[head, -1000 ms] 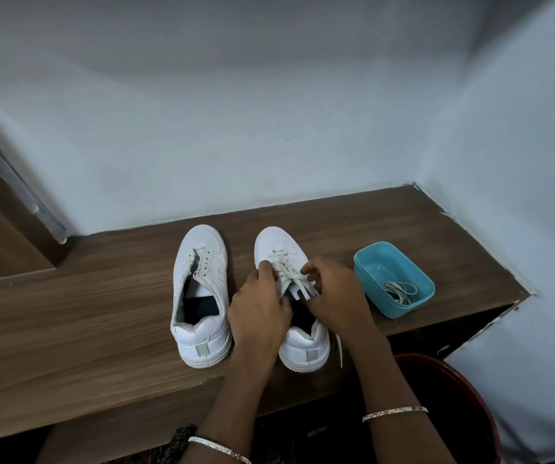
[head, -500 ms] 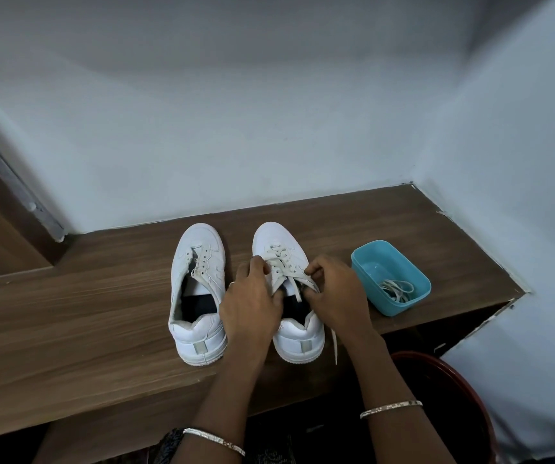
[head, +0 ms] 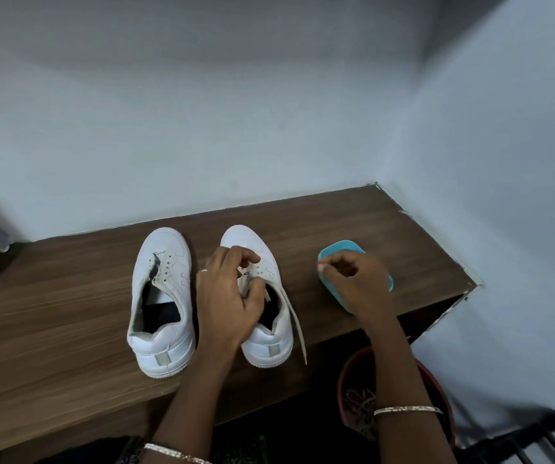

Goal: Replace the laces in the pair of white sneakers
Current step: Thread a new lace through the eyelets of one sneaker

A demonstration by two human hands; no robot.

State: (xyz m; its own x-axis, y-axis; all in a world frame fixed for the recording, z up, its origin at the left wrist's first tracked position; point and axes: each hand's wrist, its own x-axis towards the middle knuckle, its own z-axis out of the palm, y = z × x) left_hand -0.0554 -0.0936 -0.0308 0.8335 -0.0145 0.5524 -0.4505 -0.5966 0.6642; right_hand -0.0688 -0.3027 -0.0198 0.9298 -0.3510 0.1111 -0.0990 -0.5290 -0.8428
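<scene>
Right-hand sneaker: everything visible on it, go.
The right sneaker is a white, leather-looking low-top with a grey heel tab and dark interior. It stands upright on the wooden shelf, toe toward the wall, beside the unlaced sneaker. Its lace is threaded near the toe; one end trails past the heel. The left hand grips the lace at the eyelets.

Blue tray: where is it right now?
Head view: the blue tray sits on the right part of the wooden shelf, just right of the right sneaker. The right hand is over it and hides most of it.
</scene>
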